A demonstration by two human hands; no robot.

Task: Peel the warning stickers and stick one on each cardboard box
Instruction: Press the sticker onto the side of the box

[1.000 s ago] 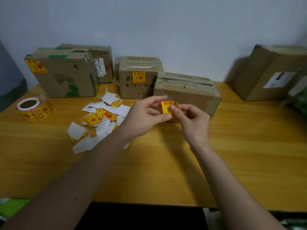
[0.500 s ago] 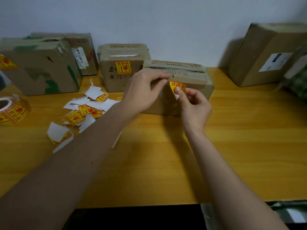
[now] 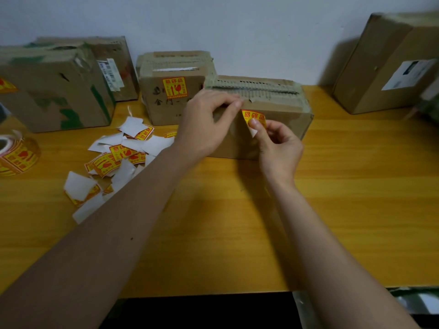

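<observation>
Right hand (image 3: 278, 143): we pinch the sticker (image 3: 253, 117) against the box (image 3: 280, 108).
Left hand (image 3: 209, 122): our fingertips press the box's top edge.

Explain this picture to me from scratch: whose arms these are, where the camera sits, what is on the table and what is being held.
No machine here: a person works with two bare hands. The single picture comes from a wide-angle camera worn on the person's head, looking forward and down, so the arms reach in from the bottom.

On the yellow wooden table brown cardboard boxes stand along the wall. The middle small box already carries a yellow and red warning sticker. At far left lies a roll of the same stickers, with a heap of peeled white backing scraps nearby.

The right hand pinches a yellow and red warning sticker against the front of the long low cardboard box; its white backing curls below. The left hand rests on that box's top edge beside the sticker.
</observation>
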